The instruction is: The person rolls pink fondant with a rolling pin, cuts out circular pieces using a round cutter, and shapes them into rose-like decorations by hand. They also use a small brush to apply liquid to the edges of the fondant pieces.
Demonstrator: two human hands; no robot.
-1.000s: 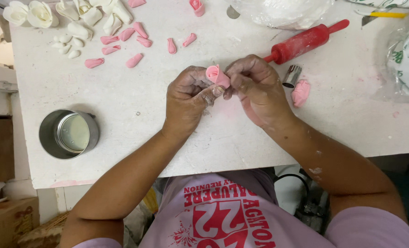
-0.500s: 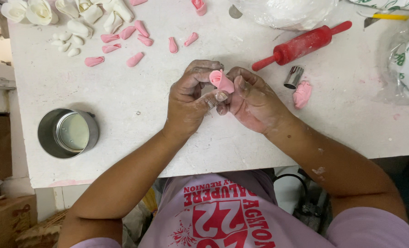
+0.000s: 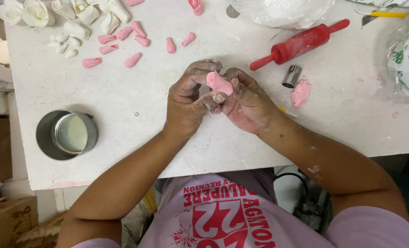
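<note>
Both hands meet over the middle of the white table (image 3: 135, 115). My left hand (image 3: 188, 103) and my right hand (image 3: 248, 103) pinch one small piece of pink dough (image 3: 219, 83) between their fingertips, held just above the tabletop. The fingers are dusted with white powder. A red rolling pin (image 3: 301, 43) lies at the far right of my hands. A small metal cutter (image 3: 291, 76) and a lump of pink dough (image 3: 300, 93) rest beside my right hand.
Several pink dough petals (image 3: 132, 59) and white dough petals (image 3: 76, 30) lie at the far left, with white dough roses (image 3: 23, 12) in the corner. A round metal tin (image 3: 67, 134) stands near the left front edge. Plastic bags (image 3: 285, 11) sit at the back.
Both hands have shifted slightly toward the near edge and turned the pink dough piece, which now stands higher between the fingertips. Nothing else on the table has moved.
</note>
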